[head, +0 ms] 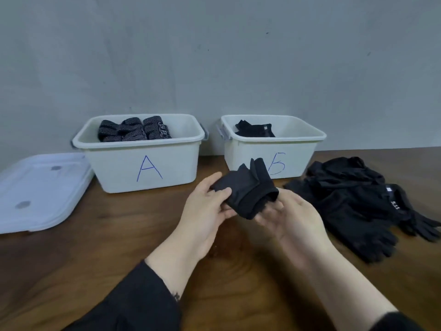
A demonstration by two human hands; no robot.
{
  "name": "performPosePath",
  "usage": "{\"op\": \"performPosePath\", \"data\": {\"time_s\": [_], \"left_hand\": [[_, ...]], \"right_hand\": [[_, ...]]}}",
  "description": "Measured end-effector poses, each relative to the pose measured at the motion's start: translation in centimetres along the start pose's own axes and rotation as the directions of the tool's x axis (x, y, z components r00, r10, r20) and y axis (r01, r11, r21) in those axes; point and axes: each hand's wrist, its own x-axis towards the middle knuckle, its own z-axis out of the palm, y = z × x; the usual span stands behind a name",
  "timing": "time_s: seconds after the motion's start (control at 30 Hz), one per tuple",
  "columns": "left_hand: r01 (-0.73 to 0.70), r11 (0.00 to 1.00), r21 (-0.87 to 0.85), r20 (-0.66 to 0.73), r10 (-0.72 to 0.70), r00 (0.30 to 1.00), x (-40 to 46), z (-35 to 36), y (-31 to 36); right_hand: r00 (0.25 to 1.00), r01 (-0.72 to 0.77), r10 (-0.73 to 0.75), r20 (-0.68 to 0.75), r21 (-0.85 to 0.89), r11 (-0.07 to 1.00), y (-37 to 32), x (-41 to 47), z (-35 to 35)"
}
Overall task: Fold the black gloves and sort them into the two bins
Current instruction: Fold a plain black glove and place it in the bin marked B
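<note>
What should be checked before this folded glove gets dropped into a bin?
1. Glove held by both hands, left hand and right hand: ok.
2. Fold finished: cannot tell.
3. Bin B holds a plain black glove like this one: ok.
4. Bin A holds dotted gloves, a different kind: ok.
5. Both bins open, lid set aside: ok.
6. Pile of unfolded gloves remains: ok.

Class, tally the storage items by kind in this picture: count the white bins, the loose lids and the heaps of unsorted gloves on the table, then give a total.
White bins: 2, bin A and bin B
Loose lids: 1, the clear lid left of bin A
Heaps of unsorted black gloves: 1, the glove pile right of bin B
Total: 4
</note>
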Motion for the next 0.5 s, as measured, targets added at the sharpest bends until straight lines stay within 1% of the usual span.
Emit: {"op": "performPosePath", "data": {"time_s": [0.03, 0.07, 0.1, 0.13, 0.17, 0.2, 0.23, 0.27, 0.3, 0.33, 0.4, 0.43, 0.5], "left_hand": [[-0.078, 0.959, 0.271, -0.049, 0.094, 0.994, 0.3, -1.1, 0.7], [-0.121, 0.803, 0.583, -0.050, 0.184, 0.982, 0.6, -2.2, 1.0], [-0.115, 0.555, 0.824, -0.027, 0.241, 0.970, 1.0, -3.5, 1.0], [-0.080, 0.317, 0.945, -0.009, 0.272, 0.962, 1.2, -4.7, 0.9], [-0.044, 0.157, 0.987, -0.005, 0.295, 0.955, 1.3, -5.5, 0.9], [-0.023, 0.070, 0.997, -0.001, 0.325, 0.946, 1.3, -6.1, 0.9], [-0.028, 0.024, 0.999, 0.018, 0.363, 0.932, 1.2, -6.6, 1.0], [-0.063, -0.002, 0.998, 0.059, 0.400, 0.914, 1.1, -7.0, 1.0], [-0.115, -0.026, 0.993, 0.115, 0.421, 0.900, 0.9, -7.3, 1.0], [-0.169, -0.044, 0.985, 0.172, 0.412, 0.895, 0.7, -7.5, 1.0], [-0.271, -0.058, 0.961, 0.276, 0.309, 0.910, 0.3, -7.6, 0.8], [-0.305, -0.056, 0.951, 0.310, 0.232, 0.922, 0.2, -7.5, 0.6], [-0.317, -0.060, 0.946, 0.322, 0.097, 0.942, 0.3, -7.5, 0.0]], "right_hand": [[0.998, 0.002, -0.015, -0.065, -0.200, 0.980, 0.8, 0.3, 0.2], [0.992, 0.023, -0.073, -0.101, -0.429, 0.903, 1.7, 0.5, 0.1], [0.985, 0.066, -0.151, -0.086, -0.619, 0.783, 2.5, 0.6, -0.1], [0.974, 0.122, -0.222, -0.037, -0.742, 0.660, 3.0, 0.6, -0.3], [0.960, 0.182, -0.278, 0.022, -0.804, 0.566, 3.2, 0.7, -0.5], [0.942, 0.253, -0.324, 0.091, -0.826, 0.504, 3.4, 0.9, -0.8], [0.919, 0.331, -0.353, 0.177, -0.834, 0.442, 3.6, 1.1, -0.9], [0.892, 0.410, -0.356, 0.278, -0.830, 0.377, 3.6, 1.1, -0.8], [0.864, 0.479, -0.330, 0.379, -0.819, 0.315, 3.8, 1.1, -0.6], [0.842, 0.530, -0.282, 0.461, -0.805, 0.267, 3.9, 1.1, -0.5], [0.815, 0.579, -0.161, 0.557, -0.794, 0.186, 4.1, 1.2, -0.5], [0.813, 0.582, -0.103, 0.573, -0.800, 0.145, 4.2, 1.3, -0.6], [0.822, 0.569, -0.037, 0.568, -0.817, 0.094, 4.1, 1.5, -0.6]]}}
